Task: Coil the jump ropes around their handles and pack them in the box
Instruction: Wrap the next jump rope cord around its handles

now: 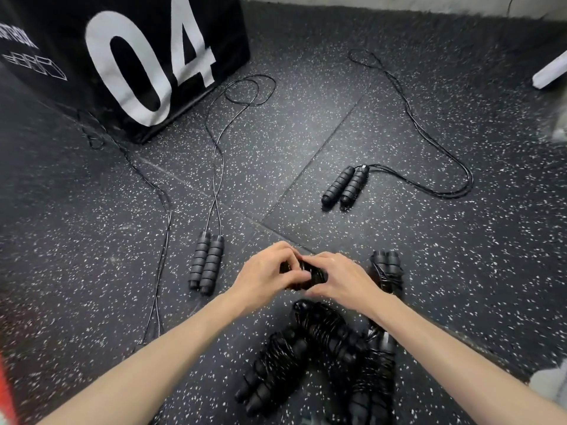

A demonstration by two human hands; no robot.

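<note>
My left hand (pixel 266 276) and my right hand (pixel 340 279) meet above the speckled floor, both gripping a pair of black jump rope handles (pixel 310 276) with cord wound round them; most of it is hidden by my fingers. Several coiled ropes lie below my hands (pixel 319 329), (pixel 273 369), (pixel 372 372), and one more at the right (pixel 387 271). Two uncoiled ropes lie on the floor: handles at the left (pixel 206 262) and handles further back at the right (pixel 345 187), each with its cord trailing away.
A big black box marked "04" (pixel 147 56) stands at the back left. A loose thin cord (pixel 162 228) runs along the floor at the left. A white object (pixel 550 72) shows at the right edge, a red one (pixel 6 391) at the lower left.
</note>
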